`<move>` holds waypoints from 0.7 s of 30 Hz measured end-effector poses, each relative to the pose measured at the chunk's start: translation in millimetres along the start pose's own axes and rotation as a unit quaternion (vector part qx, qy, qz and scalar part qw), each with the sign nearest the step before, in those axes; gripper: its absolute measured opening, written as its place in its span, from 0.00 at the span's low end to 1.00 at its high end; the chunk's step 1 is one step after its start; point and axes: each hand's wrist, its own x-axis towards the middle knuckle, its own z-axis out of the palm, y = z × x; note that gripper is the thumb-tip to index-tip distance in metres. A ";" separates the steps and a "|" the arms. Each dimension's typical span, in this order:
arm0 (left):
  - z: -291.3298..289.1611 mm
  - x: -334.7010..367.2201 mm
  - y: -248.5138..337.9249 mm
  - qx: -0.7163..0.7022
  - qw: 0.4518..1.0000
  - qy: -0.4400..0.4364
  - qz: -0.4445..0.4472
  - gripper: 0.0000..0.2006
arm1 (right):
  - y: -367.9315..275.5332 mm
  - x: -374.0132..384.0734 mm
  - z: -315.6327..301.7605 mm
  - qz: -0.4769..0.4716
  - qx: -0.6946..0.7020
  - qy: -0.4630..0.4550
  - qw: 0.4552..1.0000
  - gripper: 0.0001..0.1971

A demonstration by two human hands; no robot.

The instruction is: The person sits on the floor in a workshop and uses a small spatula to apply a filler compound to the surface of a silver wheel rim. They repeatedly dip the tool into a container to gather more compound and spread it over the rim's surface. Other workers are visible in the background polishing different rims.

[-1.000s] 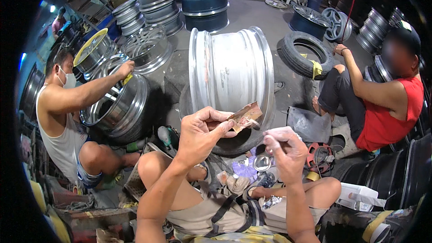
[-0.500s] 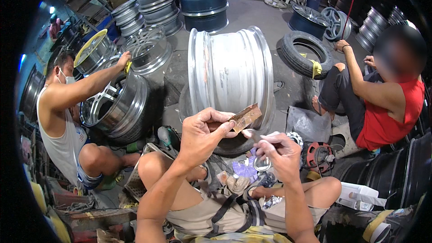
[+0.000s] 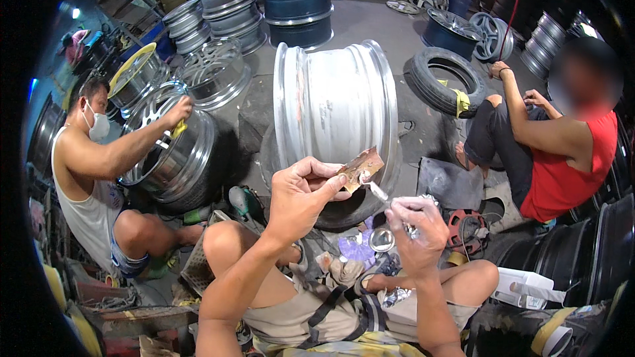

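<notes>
Out in front of me, my left hand pinches a stiff brown piece, folded or bent, between thumb and fingers. White paste shows on its lower face. My right hand grips a small spoon-like metal tool, whose tip is at the lower edge of the brown piece and partly hidden by white material. White residue coats the right fingers. Just beyond both hands stands a large silver wheel rim, its barrel turned toward me, with dull whitish patches. It rests on a black tire.
On the left, a masked person works at a polished wheel. A person in red sits right, beside a loose tire. A round tin and purple paper lie below my hands. Stacked rims stand behind.
My right hand has drawn slightly down and right, with the tool's tip still at the brown piece. More white paste shows there. The left-hand person's arm has lowered over the wheel.
</notes>
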 end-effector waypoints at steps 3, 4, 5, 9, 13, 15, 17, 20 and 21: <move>5.9 -3.0 0.7 0.055 0.997 -0.006 0.052 0.02 | -7.6 14.6 1.7 -0.002 0.000 -0.008 1.000 0.10; 6.2 -3.1 -0.2 0.065 0.996 -0.008 0.062 0.02 | -10.2 13.8 1.4 0.010 0.010 -0.024 1.000 0.10; 6.0 -2.7 -0.4 0.075 0.995 -0.010 0.071 0.02 | -12.8 11.2 0.8 0.022 0.021 -0.040 0.999 0.09; 3.7 -0.8 -2.5 0.098 0.991 -0.017 0.090 0.02 | -8.2 15.6 -4.3 0.051 0.016 -0.035 0.998 0.08; 2.4 -2.4 0.2 0.113 0.990 -0.019 0.082 0.02 | -13.8 18.9 -0.8 0.036 0.026 -0.070 0.997 0.08; 1.2 -1.2 0.0 0.101 0.991 -0.017 0.082 0.02 | -10.3 17.2 -3.6 0.027 0.015 -0.074 0.997 0.08; 1.1 -0.1 -2.2 0.071 0.993 -0.025 0.089 0.02 | -9.0 21.1 -6.4 0.067 0.025 -0.062 0.996 0.07; 0.9 -1.7 -2.5 0.088 0.993 -0.021 0.076 0.02 | -13.3 25.3 -3.8 0.055 0.030 -0.065 0.996 0.07; -0.1 -0.5 -2.1 0.086 0.993 -0.020 0.073 0.02 | -15.0 23.8 -3.5 0.050 0.039 -0.076 0.995 0.06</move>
